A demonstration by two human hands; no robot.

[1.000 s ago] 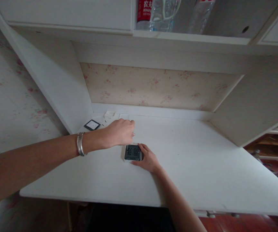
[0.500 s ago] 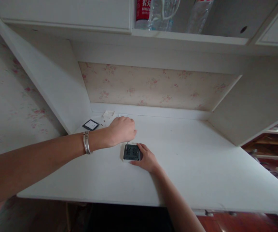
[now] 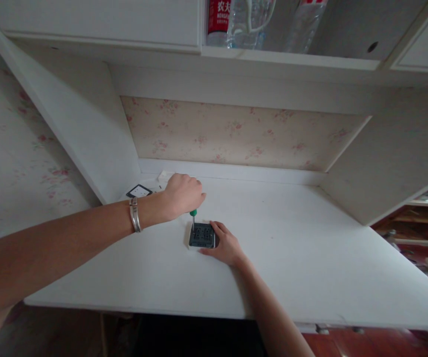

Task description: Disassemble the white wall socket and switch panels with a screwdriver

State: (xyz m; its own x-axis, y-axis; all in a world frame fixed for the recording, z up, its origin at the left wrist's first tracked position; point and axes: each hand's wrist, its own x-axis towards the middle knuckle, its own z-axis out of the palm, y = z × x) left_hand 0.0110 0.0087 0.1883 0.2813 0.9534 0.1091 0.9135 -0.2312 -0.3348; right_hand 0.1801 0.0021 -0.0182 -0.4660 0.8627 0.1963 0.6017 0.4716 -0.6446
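Note:
My left hand, with a silver bracelet on its wrist, is closed around a screwdriver. Its green handle is mostly hidden in the fist, and the thin shaft points down to the left side of a wall socket. That socket is a small dark square unit on a white base, lying on the white desk. My right hand grips the socket from its right side, thumb at the near edge and fingers at the far edge.
A dark-framed plate with a white middle lies at the desk's back left, with small screw-like bits and a white piece beside it. Overhead, a shelf holds plastic bottles. Side panels border the desk.
My left hand has risen a little and shifted left, so the green handle now shows below the fist. My right hand still holds the socket in place.

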